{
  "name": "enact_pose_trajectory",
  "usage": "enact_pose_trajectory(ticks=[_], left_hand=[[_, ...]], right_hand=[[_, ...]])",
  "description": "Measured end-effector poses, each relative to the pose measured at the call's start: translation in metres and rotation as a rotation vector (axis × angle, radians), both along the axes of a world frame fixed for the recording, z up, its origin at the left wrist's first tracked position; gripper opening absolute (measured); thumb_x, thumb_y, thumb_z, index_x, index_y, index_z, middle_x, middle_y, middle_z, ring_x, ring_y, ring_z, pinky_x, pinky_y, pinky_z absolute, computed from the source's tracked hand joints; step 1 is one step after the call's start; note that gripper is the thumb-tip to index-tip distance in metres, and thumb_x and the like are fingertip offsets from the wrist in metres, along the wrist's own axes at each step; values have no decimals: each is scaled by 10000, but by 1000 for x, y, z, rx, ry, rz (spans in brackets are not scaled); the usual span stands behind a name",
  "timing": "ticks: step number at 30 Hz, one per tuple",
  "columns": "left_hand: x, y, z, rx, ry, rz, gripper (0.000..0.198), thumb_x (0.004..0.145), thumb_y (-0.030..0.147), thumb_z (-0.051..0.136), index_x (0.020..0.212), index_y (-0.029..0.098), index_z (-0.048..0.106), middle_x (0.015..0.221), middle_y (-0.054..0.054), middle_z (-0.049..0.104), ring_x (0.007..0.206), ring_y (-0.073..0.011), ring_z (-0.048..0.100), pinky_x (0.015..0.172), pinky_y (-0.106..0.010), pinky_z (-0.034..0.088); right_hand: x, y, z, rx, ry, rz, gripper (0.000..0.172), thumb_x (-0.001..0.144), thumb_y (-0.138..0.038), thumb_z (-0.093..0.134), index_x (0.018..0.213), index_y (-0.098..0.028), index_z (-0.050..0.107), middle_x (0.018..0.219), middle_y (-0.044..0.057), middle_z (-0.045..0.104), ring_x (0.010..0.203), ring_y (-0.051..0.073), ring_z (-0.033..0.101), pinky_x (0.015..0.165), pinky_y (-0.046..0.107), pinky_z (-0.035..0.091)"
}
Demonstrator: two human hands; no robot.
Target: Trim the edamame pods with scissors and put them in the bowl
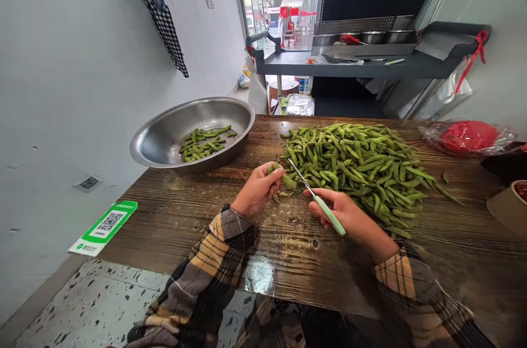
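Note:
My left hand (260,189) is closed on a green bean pod (284,178) just above the wooden table (173,211). My right hand (349,216) grips small scissors with pale green handles (319,200), their blades pointing up and left toward the pod. A large heap of green pods (362,164) lies right behind both hands. A steel basin (164,139) at the table's far left corner holds several pods (203,145). Both forearms wear plaid sleeves.
A red item in a clear plastic bag (467,136) lies at the right, with a brown cup's rim (508,205) at the right edge. A grey wall is close on the left. A dark counter with metal bowls (370,57) stands behind the table.

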State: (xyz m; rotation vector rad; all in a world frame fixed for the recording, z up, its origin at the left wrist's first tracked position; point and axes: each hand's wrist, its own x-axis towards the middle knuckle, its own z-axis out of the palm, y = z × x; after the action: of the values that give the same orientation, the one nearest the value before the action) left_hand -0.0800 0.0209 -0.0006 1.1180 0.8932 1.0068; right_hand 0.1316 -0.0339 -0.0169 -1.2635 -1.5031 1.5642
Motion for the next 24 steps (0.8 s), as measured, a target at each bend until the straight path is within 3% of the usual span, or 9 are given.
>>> enact_pose_trajectory(ticks=[6,13,24], left_hand=[[2,2,-1,-25,-203,149,337,686,343,768,841,144,544,627,27,567,446,-35,386,386,-143,232],[8,-3,-3,9,-211,113,316,715,339,751,849,146,540,635,22,590,436,-29,384,387,-145,234],[14,-7,-8,42,-134,84,287,766,358,707,841,146,528,647,25,596,442,-24,394,398,-153,231]], right_hand=[[-3,-2,-1,-22,144,1,644,746,-621,656,1178,-159,536,742,-30,487,579,103,475,568,270,473],[-2,-3,0,-20,162,35,629,761,-623,647,1190,-181,519,790,-20,467,660,119,481,648,287,480],[-5,-4,4,52,99,7,561,800,-626,585,1137,-181,527,733,-22,476,596,128,471,566,275,428]])
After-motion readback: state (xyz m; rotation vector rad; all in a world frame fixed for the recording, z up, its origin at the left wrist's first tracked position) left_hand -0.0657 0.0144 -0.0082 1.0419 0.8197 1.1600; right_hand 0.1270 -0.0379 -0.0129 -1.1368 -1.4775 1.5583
